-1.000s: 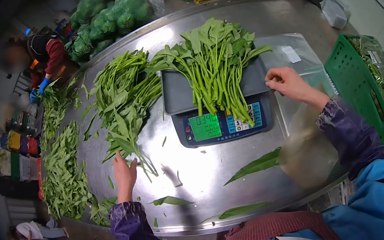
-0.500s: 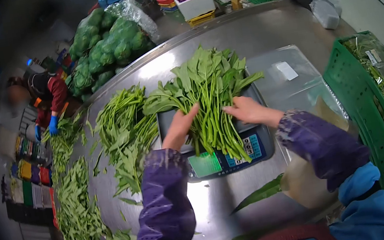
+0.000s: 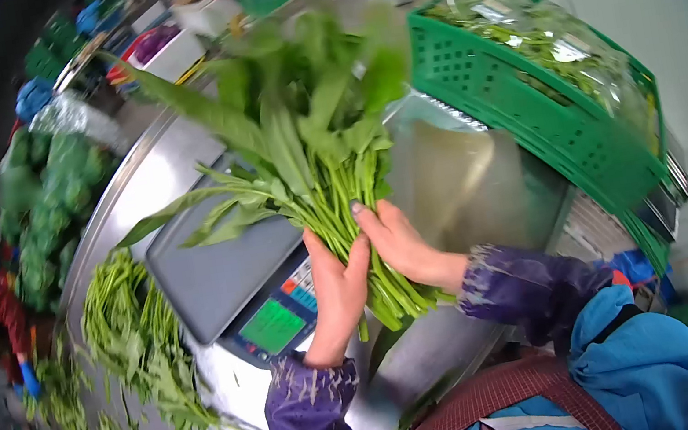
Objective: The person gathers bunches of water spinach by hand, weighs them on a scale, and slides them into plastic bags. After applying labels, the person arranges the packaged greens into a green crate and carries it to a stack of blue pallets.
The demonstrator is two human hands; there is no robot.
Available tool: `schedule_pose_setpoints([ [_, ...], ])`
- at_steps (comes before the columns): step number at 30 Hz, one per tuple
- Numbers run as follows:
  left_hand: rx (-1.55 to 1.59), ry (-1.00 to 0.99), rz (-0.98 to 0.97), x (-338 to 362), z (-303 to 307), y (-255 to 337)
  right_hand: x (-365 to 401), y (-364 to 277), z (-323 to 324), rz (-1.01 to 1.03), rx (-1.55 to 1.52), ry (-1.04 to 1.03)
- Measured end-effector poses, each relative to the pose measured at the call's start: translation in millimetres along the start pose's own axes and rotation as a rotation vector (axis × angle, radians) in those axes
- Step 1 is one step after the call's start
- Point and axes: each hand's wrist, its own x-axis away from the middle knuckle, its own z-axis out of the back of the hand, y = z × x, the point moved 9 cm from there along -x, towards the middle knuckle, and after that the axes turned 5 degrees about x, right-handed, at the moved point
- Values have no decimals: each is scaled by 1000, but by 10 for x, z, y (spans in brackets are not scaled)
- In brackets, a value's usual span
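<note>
A bunch of long-stemmed leafy greens (image 3: 322, 160), apparently water spinach, is held up in both my hands. My left hand (image 3: 336, 294) closes round the stems from the left, thumb along the front. From the right, my right hand (image 3: 405, 246) grips the same stems, so the leaves fan out upward and the cut ends hang below. Left of the bunch sits a digital scale with a bare grey weighing pan (image 3: 225, 250) and a lit green display (image 3: 272, 325). The bunch covers part of the scale's keypad.
Loose greens (image 3: 144, 334) lie on the steel table (image 3: 224, 393) at left. A green crate (image 3: 512, 92) of plastic-wrapped greens stands at right, beside clear plastic sheeting (image 3: 453, 172). Far left are netted green vegetables (image 3: 49, 206) and a co-worker with a blue glove (image 3: 31, 379).
The bunch has been lifted off the scale pan and carried right, toward the crate side. Both hands have come closer together on the stems. My view has turned to the right.
</note>
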Motion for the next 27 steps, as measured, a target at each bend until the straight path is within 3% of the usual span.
schedule_pose_setpoints([
  [2,60,-102,-65,-120,-297,366,210,-329,495,51,145,175],
  [3,101,-172,-119,-166,-458,585,302,-616,730,169,125,285],
  [6,162,-224,-389,-288,-871,1126,387,-924,1262,330,35,339],
  [7,216,-298,-338,-330,-1045,1140,388,-921,1415,357,30,361],
  [9,283,-391,-234,-398,-1428,780,399,-686,1646,384,25,390],
  [11,150,-461,-202,-309,-1751,139,381,159,1783,306,229,511],
  [12,149,-536,-127,-177,-1909,-240,301,990,1785,-22,90,399],
  [13,203,-596,100,-6,-2093,-968,394,1677,1712,-347,-53,278],
  [14,257,-647,330,236,-2215,-1551,525,1774,1678,-346,127,180],
  [15,134,-622,281,330,-2150,-1487,558,1773,1666,-340,309,76],
  [16,42,-620,387,346,-2141,-1551,511,1773,1777,-339,308,71],
  [17,-56,-621,501,392,-2066,-1431,508,1691,1783,-406,409,-74],
  [19,-203,-580,465,402,-1946,-1358,555,1600,1923,-555,717,-299],
  [21,-344,-528,400,294,-1800,-1239,553,1219,2137,-320,821,-285],
  [22,-481,-388,137,179,-1627,-980,597,1313,2268,-321,815,-289],
  [23,-608,-244,-126,122,-1474,-731,591,1149,2394,10,905,-157],
  [24,-650,-171,-132,44,-1325,-740,655,919,2437,345,974,-20],
  [25,-690,-99,-139,-41,-1201,-764,629,962,2478,343,969,-25],
  [27,-722,-79,-58,-212,-1158,-1102,727,730,2342,822,1267,14],
])
